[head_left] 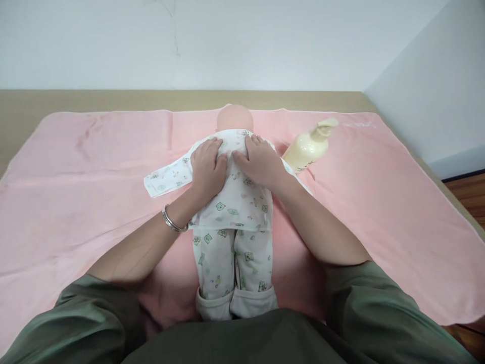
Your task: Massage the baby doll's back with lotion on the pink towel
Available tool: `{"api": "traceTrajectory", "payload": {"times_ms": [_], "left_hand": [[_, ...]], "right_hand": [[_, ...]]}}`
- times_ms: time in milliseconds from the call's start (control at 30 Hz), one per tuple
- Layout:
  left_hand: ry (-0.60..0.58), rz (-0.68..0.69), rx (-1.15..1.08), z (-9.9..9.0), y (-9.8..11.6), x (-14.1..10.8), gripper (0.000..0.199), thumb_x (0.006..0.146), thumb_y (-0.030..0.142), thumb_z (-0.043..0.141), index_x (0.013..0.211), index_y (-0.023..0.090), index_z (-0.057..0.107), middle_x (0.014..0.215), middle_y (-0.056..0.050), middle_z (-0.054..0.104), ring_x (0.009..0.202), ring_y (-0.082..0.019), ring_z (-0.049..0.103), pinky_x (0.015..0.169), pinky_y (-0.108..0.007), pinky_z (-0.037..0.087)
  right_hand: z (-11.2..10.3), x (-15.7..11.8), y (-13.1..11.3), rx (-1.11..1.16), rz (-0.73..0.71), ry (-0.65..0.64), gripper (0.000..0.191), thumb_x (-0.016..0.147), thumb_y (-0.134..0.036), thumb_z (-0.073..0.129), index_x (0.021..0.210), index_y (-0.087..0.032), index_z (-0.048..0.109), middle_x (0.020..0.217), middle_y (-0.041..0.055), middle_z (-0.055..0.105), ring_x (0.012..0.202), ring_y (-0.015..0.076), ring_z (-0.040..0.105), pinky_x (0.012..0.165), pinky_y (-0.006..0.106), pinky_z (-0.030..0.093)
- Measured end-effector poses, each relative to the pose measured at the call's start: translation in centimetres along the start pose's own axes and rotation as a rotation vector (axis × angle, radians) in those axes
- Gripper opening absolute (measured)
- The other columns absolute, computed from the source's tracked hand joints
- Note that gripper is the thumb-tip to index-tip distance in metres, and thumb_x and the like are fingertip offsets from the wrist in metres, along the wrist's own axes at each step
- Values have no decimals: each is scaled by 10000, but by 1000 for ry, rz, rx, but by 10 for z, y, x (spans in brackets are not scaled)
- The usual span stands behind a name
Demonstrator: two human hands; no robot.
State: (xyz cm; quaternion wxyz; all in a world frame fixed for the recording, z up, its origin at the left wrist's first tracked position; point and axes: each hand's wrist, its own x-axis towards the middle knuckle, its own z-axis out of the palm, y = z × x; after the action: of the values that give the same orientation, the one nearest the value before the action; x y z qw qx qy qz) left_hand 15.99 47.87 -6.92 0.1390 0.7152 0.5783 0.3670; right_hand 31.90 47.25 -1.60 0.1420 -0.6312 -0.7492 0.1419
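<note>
A baby doll lies face down, its bald head pointing away from me. It wears a white printed top and matching white pants with folded cuffs. My left hand rests flat on the left side of the doll's upper back, fingers stretched toward the shoulder. On the right side of the upper back lies my right hand, fingers extended and the thumb pointing inward. Neither hand grasps anything. The top's left sleeve spreads out flat; most of the right sleeve is hidden behind my right arm.
A pink blanket covers most of the wooden table. A cream pump bottle lies tilted on the blanket, just right of the doll's shoulder. White walls stand behind and to the right.
</note>
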Motion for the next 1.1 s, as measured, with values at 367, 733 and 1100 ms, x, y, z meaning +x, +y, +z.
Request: {"api": "traceTrajectory", "payload": {"times_ms": [367, 733, 1100], "left_hand": [[-60, 133, 35, -7, 23, -21, 517, 992, 262, 339, 1425, 76, 552, 1549, -172, 526, 1522, -294, 400, 1303, -495, 291], [-216, -92, 40, -13, 5, 16, 656, 906, 321, 453, 1506, 55, 459, 1601, -199, 452, 1525, -320, 396, 1314, -489, 273], [-181, 84, 125, -16, 36, -23, 614, 978, 314, 341, 1498, 5, 451, 1630, -213, 400, 1576, -338, 287, 1324, -520, 212]], "right_hand": [[-1, 0, 2, -82, -78, 24, 587, 1047, -372, 354, 1454, 33, 473, 1460, 239, 528, 1369, 348, 485, 1179, 483, 395], [9, -28, -24, -258, -94, 47, 557, 1083, -296, 297, 1509, 35, 440, 1553, 257, 431, 1480, 373, 391, 1248, 492, 310], [3, 8, -1, -14, 59, 34, 571, 1030, -318, 386, 1468, 39, 466, 1519, 231, 479, 1434, 326, 449, 1247, 457, 342]]}}
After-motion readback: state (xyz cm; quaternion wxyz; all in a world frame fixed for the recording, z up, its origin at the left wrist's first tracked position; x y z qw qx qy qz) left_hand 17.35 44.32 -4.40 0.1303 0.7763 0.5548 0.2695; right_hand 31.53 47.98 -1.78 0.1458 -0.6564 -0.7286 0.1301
